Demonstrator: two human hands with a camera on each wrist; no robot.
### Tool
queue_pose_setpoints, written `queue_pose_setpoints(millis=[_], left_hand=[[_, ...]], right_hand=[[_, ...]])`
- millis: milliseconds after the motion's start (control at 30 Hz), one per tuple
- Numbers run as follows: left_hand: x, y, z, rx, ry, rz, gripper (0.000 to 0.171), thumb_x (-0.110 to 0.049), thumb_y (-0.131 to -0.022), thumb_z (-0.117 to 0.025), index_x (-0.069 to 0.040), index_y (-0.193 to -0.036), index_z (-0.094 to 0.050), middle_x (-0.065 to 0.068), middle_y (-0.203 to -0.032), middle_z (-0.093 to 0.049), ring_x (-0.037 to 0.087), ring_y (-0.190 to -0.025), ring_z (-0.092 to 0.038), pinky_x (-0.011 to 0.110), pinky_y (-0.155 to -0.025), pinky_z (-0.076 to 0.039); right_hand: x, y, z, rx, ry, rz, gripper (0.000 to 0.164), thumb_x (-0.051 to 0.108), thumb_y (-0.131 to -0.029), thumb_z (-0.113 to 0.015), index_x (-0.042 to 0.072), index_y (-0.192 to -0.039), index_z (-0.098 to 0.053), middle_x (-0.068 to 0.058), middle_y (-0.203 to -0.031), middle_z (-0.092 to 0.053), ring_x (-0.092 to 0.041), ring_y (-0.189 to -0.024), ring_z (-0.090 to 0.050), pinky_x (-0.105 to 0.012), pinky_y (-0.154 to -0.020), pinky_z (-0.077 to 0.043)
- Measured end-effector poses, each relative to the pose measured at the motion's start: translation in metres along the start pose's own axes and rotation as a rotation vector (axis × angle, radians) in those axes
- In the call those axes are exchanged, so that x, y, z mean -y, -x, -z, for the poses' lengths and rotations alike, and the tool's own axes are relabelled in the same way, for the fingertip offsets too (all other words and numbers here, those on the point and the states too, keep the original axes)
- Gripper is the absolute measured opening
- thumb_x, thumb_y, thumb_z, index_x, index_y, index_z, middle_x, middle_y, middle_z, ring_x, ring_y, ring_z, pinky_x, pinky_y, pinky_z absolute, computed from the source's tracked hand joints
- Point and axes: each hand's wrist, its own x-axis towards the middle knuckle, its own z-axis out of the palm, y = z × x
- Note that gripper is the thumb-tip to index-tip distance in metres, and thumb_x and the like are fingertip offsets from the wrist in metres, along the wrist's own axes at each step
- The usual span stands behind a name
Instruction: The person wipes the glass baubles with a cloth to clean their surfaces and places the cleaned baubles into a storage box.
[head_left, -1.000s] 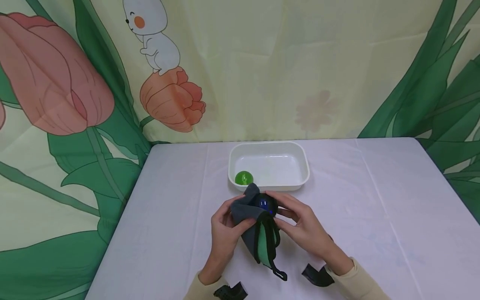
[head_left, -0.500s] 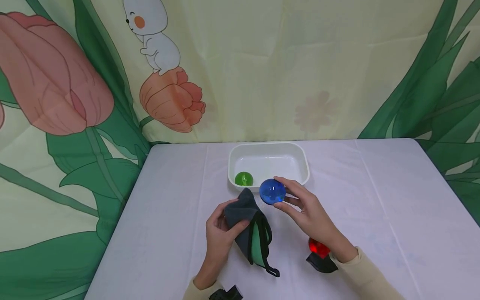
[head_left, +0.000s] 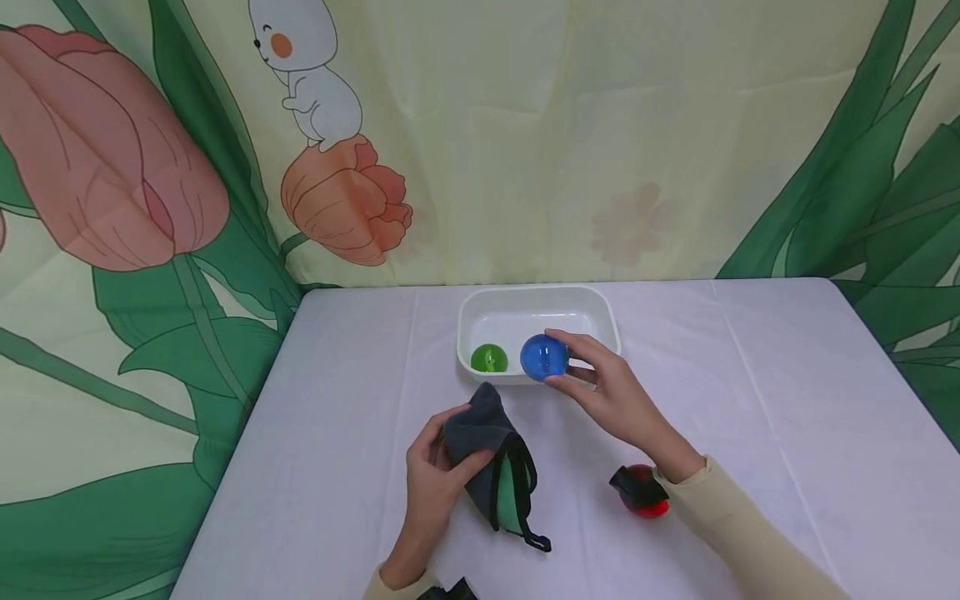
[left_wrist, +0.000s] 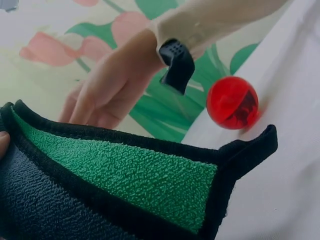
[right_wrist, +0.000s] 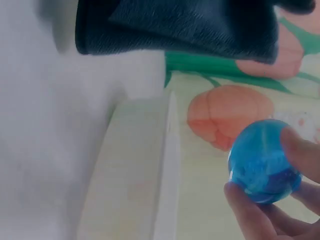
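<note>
Between thumb and fingertips my right hand (head_left: 611,390) pinches a clear blue ball (head_left: 544,357), which overlaps the near rim of the white tray (head_left: 540,377) in the head view. In the right wrist view the blue ball (right_wrist: 264,161) is seen held above the tray's side. My left hand (head_left: 442,483) grips a folded cloth (head_left: 480,442), dark grey outside and green inside, with black edging and a hanging loop. The cloth's green lining (left_wrist: 130,170) fills much of the left wrist view. A clear green ball (head_left: 489,358) lies in the tray's near left corner.
A clear red ball (head_left: 654,508) rests on the white-covered table (head_left: 750,400), partly behind the black wrist mount (head_left: 637,486) under my right forearm. A printed curtain (head_left: 525,142) hangs behind the table's far edge.
The blue ball has come out of the cloth in my right hand and moved forward to the tray. My left hand and the cloth have drawn slightly left. The red ball has come into sight.
</note>
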Motion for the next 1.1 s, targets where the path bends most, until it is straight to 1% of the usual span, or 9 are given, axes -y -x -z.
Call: queue_pose_setpoints(millis=[67,167,233,367,500,733,800,967,1100], left_hand=[[0.000,0.001,0.000,0.007,0.003,-0.012,0.055,0.007,-0.076,-0.080,-0.002,-0.127,-0.061,0.013,-0.128,-0.061,0.021,-0.119,-0.060,0.025,-0.104,-0.048],[-0.001,0.001,0.000,0.011,0.005,-0.024,0.055,0.008,-0.076,-0.079,0.000,-0.127,-0.061,0.015,-0.128,-0.061,0.021,-0.119,-0.060,0.024,-0.104,-0.048],[-0.001,0.001,0.000,0.006,0.003,-0.022,0.055,0.008,-0.075,-0.080,-0.002,-0.127,-0.061,0.015,-0.128,-0.061,0.020,-0.119,-0.061,0.024,-0.104,-0.049],[0.000,0.002,0.001,-0.004,0.001,-0.006,0.056,0.009,-0.074,-0.080,-0.004,-0.126,-0.062,0.014,-0.129,-0.061,0.020,-0.119,-0.061,0.024,-0.103,-0.049],[0.002,0.003,0.002,-0.006,0.009,0.002,0.056,0.011,-0.074,-0.079,-0.003,-0.126,-0.062,0.015,-0.129,-0.061,0.020,-0.119,-0.061,0.024,-0.103,-0.049],[0.004,0.004,0.003,0.001,0.010,0.000,0.055,0.010,-0.075,-0.079,-0.002,-0.126,-0.062,0.017,-0.129,-0.061,0.020,-0.120,-0.061,0.024,-0.103,-0.049],[0.005,0.004,0.003,0.000,0.006,0.007,0.056,0.008,-0.075,-0.080,-0.003,-0.126,-0.062,0.016,-0.130,-0.061,0.020,-0.120,-0.061,0.024,-0.103,-0.049],[0.005,0.005,0.003,-0.007,0.001,0.028,0.056,0.006,-0.074,-0.081,-0.006,-0.126,-0.062,0.013,-0.131,-0.061,0.022,-0.121,-0.061,0.025,-0.102,-0.050],[0.005,0.005,0.004,-0.004,-0.003,0.034,0.057,0.006,-0.074,-0.081,-0.006,-0.127,-0.062,0.014,-0.131,-0.060,0.022,-0.122,-0.060,0.025,-0.102,-0.050]], right_hand=[[-0.003,-0.005,0.000,-0.001,0.011,-0.020,0.063,0.005,-0.087,-0.075,0.009,-0.144,-0.050,-0.013,-0.139,-0.054,-0.034,-0.126,-0.056,-0.042,-0.094,-0.054],[-0.009,-0.012,-0.001,0.001,0.030,-0.034,0.063,0.004,-0.087,-0.074,0.007,-0.144,-0.049,-0.015,-0.139,-0.053,-0.035,-0.127,-0.055,-0.045,-0.095,-0.053],[-0.014,-0.015,-0.001,0.008,0.035,-0.038,0.063,0.003,-0.086,-0.075,0.006,-0.144,-0.049,-0.015,-0.139,-0.053,-0.034,-0.127,-0.054,-0.047,-0.095,-0.053],[-0.023,-0.020,-0.003,0.031,0.045,-0.044,0.062,0.004,-0.086,-0.075,0.005,-0.143,-0.050,-0.015,-0.138,-0.053,-0.033,-0.127,-0.053,-0.046,-0.096,-0.053],[-0.029,-0.023,-0.007,0.051,0.068,-0.055,0.063,0.005,-0.087,-0.075,0.006,-0.144,-0.049,-0.015,-0.139,-0.053,-0.033,-0.128,-0.052,-0.046,-0.096,-0.054],[-0.037,-0.031,-0.013,0.055,0.102,-0.041,0.063,0.007,-0.087,-0.075,0.002,-0.144,-0.048,-0.018,-0.138,-0.053,-0.035,-0.127,-0.053,-0.049,-0.096,-0.053],[-0.039,-0.034,-0.014,0.059,0.115,-0.044,0.062,0.007,-0.087,-0.075,0.002,-0.144,-0.048,-0.019,-0.138,-0.053,-0.035,-0.127,-0.053,-0.049,-0.096,-0.053],[-0.044,-0.039,-0.017,0.083,0.144,-0.069,0.063,0.008,-0.088,-0.074,0.004,-0.145,-0.047,-0.019,-0.139,-0.053,-0.035,-0.127,-0.053,-0.049,-0.097,-0.053],[-0.048,-0.042,-0.019,0.099,0.156,-0.096,0.062,0.007,-0.089,-0.073,0.001,-0.145,-0.046,-0.022,-0.139,-0.053,-0.038,-0.127,-0.053,-0.049,-0.096,-0.053]])
